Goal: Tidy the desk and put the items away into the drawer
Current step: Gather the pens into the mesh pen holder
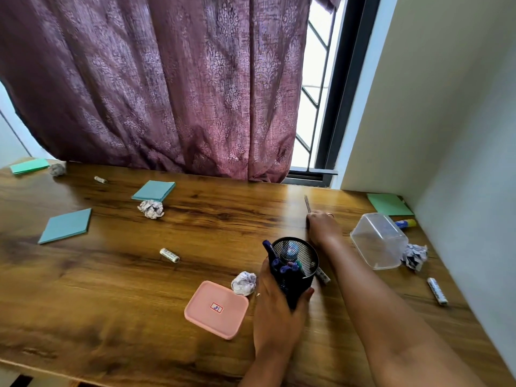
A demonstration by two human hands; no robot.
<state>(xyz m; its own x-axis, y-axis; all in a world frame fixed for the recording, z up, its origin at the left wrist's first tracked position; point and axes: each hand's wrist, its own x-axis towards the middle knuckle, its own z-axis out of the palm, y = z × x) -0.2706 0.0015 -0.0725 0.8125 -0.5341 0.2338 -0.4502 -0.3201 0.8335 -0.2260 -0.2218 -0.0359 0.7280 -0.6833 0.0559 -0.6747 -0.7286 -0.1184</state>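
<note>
Toward the far right edge of the desk (111, 289), a thin grey loose pen (307, 203) lay with its long axis running away from the person. Its near end sat under the curled fingers of the right hand (324, 229), which seemed to pinch it. The left hand (275, 311) gripped a round black wire-mesh cup (300, 258) of blue pens (284, 268), tilted, near the front middle and just behind the right hand.

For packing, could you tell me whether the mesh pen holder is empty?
Not empty: pens stand inside the mesh pen holder.
</note>
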